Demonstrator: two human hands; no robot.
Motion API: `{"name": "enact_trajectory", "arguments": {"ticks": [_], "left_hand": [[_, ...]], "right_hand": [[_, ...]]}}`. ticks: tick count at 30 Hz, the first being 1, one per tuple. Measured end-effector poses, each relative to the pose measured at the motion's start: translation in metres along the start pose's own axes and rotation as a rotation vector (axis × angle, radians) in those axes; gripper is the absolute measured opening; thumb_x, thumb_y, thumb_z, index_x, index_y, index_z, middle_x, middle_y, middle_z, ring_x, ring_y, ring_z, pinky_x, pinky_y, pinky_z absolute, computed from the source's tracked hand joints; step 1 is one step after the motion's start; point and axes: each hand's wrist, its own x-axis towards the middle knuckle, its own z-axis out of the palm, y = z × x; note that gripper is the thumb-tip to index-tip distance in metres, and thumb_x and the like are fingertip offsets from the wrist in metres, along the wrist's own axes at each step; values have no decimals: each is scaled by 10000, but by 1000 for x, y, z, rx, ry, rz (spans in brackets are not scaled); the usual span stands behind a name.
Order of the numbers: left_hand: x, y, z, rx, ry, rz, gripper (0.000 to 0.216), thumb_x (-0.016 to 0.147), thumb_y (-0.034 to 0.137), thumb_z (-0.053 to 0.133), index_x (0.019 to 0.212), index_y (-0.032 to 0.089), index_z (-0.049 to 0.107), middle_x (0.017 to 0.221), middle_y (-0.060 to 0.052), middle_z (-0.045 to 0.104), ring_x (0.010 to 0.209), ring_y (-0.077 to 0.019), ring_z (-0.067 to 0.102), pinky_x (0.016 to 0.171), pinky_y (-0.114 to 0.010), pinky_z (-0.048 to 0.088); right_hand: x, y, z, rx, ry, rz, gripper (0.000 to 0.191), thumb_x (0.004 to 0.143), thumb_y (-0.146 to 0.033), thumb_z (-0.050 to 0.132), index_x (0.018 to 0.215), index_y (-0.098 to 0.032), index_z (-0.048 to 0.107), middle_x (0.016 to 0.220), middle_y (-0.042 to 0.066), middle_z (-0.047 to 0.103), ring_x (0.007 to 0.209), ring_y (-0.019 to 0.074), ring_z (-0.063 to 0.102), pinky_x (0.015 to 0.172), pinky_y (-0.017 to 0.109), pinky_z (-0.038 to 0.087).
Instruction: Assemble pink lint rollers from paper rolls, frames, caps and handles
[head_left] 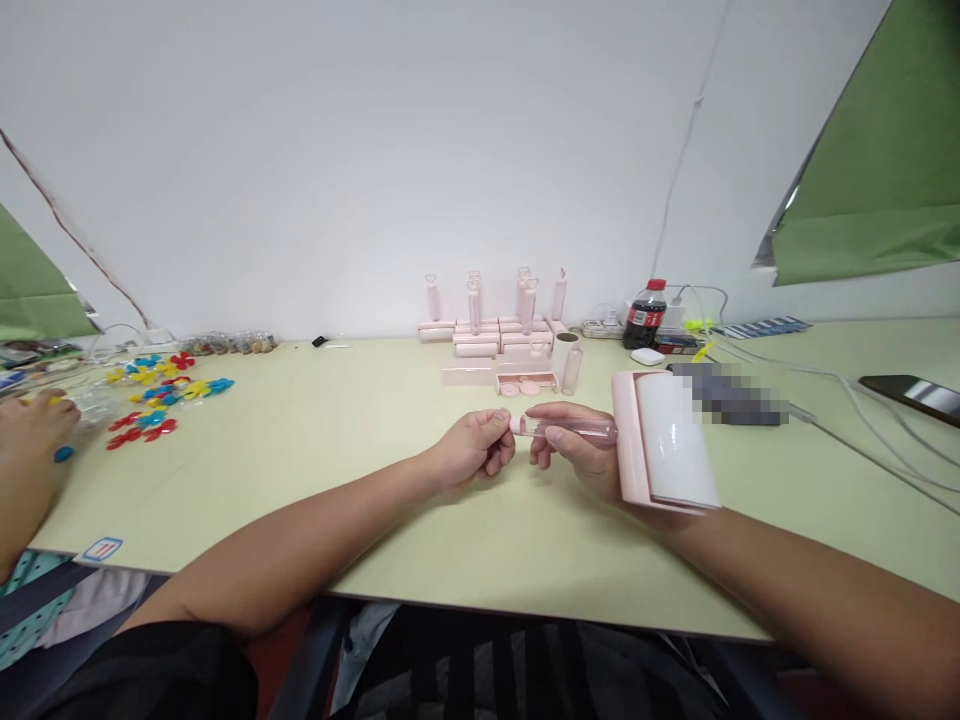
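A lint roller with a pink cover and a white sheet roll [679, 440] is held level above the table, its head over my right wrist. My right hand [589, 452] is closed around its see-through pink handle [600, 432], thumb on top. My left hand [474, 447] pinches the pale cap at the handle's free end between thumb and forefinger, the other fingers curled.
Several pink lint rollers, handles and boxy parts [476, 335] stand against the wall. A cola bottle [646, 315], cables and a phone [915, 395] lie right. At left, a co-worker's hand [37, 440] is beside colourful plastic flower-shaped pieces [150, 425].
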Motion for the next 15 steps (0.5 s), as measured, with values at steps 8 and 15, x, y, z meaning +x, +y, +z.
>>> {"name": "enact_trajectory", "arguments": {"ticks": [8, 15], "left_hand": [[0, -2, -4, 19, -46, 57, 446, 843, 581, 547, 674, 176, 462, 476, 44, 489, 361, -60, 370, 367, -191, 251], [3, -5, -3, 56, -29, 49, 484, 832, 638, 521, 687, 179, 466, 488, 40, 508, 362, -67, 403, 368, -198, 271]], "right_hand": [[-2, -5, 1, -18, -54, -5, 401, 859, -520, 616, 1090, -194, 647, 702, 37, 655, 685, 194, 649, 690, 362, 533], [0, -4, 2, -41, -24, 1, 386, 865, -512, 610, 1076, -188, 628, 737, 44, 665, 683, 190, 643, 682, 352, 526]]}}
